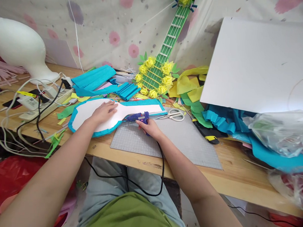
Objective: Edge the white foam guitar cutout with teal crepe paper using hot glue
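Note:
A white guitar-shaped board (86,115) with blue crepe paper wrapped along its edge lies on the table, its neck pointing right. My left hand (104,111) rests flat on its body, fingers stretched out. In my right hand (150,127) is a blue hot glue gun (138,117), its nozzle pointing left at the notch where body and neck meet. Whether the nozzle touches the paper I cannot tell. The gun's black cord loops down over the table edge. White-handled scissors (175,115) lie right of the gun, on a grey cutting mat (190,142) partly under the board.
A green paper guitar (167,46) with yellow flowers leans against the back wall. Folded blue crepe paper (93,78) lies behind the board. A power strip (49,103) with tangled cables and a white foam head (20,49) stand left. A white board (258,65) and plastic bag (280,132) are right.

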The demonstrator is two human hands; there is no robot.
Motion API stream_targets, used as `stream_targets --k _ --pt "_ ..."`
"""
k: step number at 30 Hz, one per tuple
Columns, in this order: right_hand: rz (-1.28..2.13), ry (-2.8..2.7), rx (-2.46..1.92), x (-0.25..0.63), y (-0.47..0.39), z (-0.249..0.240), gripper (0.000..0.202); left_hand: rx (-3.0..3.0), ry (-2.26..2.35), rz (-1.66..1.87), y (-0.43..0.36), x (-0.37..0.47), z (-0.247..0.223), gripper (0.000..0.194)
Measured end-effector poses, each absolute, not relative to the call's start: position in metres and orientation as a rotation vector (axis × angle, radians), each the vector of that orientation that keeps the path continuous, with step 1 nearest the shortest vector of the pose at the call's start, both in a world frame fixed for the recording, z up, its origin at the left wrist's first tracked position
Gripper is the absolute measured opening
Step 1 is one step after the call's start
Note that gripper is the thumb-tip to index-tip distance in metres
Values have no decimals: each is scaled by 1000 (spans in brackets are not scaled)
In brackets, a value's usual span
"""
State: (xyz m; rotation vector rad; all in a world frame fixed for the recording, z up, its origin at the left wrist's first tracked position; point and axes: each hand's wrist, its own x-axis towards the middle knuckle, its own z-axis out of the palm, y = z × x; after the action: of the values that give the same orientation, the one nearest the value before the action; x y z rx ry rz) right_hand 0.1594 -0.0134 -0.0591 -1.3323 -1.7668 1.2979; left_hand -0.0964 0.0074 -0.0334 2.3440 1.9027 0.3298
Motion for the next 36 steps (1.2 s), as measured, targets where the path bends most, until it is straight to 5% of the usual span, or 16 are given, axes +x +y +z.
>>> stream_targets --k 36 --pt "1059 -1845 -1501 160 -10 -60 47 2358 1916 303 7 -96 -31 47"
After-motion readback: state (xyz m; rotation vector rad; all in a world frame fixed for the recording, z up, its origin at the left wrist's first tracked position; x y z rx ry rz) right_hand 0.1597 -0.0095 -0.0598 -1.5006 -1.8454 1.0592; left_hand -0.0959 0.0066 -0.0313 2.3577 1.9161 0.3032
